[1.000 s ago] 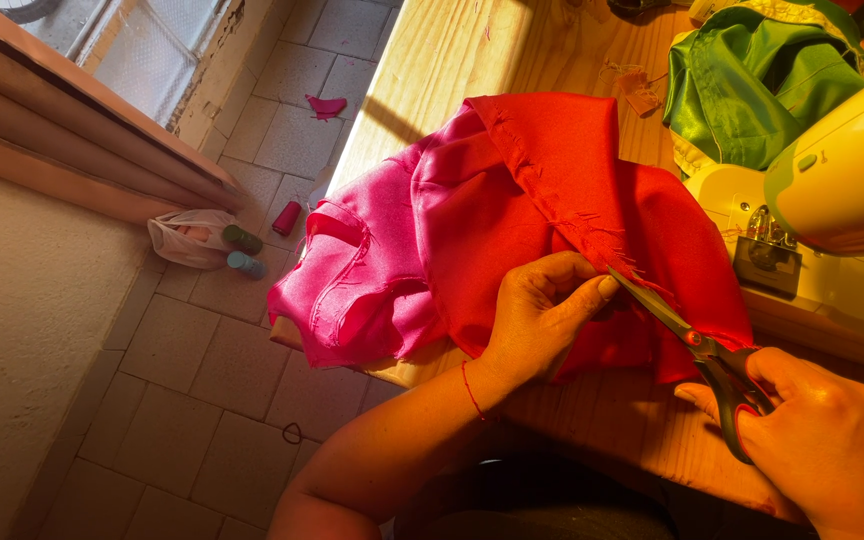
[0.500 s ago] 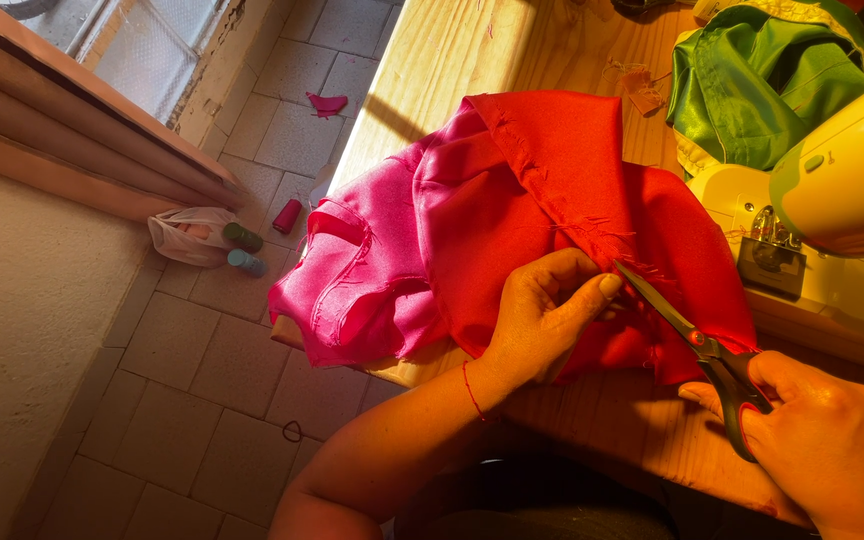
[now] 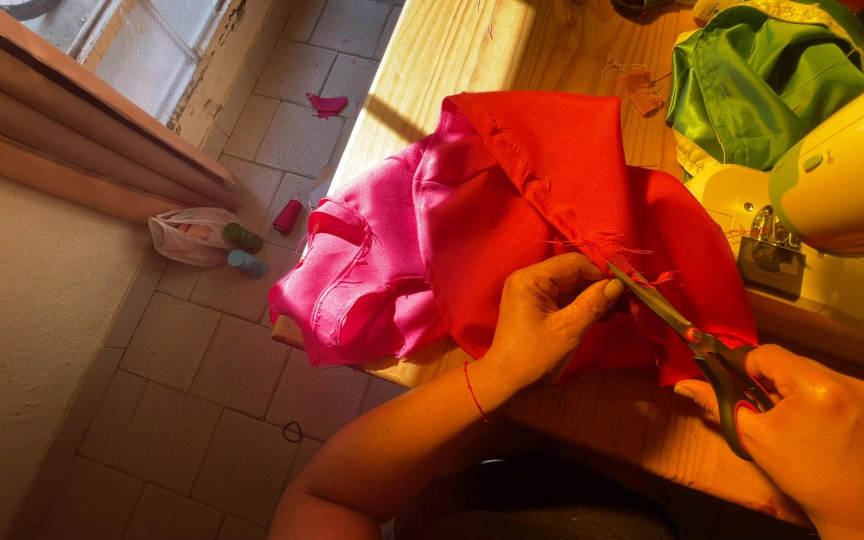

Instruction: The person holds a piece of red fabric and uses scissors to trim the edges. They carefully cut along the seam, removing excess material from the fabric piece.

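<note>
Red cloth lies bunched on the wooden table, its pink side spilling over the table's near edge toward the floor. A frayed seam edge runs down the red face from the upper fold to the hands; loose threads stick out where the edge meets the scissors.

Left hand pins the cloth at that fraying spot, fingers curled closed on the edge with the thumb pressed beside the blades. Right hand is wrapped closed on the scissors' dark handles; blade tips sit right at the threads, just touching the cloth, blades nearly together.

Progress, as a judgement: trimming is under way at the lower stretch of the seam. The upper stretch looks rough with short fuzz, so I cannot tell whether it has been cut already. The part under the left hand and beyond is hidden.

Around it: a yellow sewing machine just right of the cloth, its presser foot near the red edge. Green cloth lies behind the machine. On the tiled floor below: a small bag, thread spools, a pink scrap.
</note>
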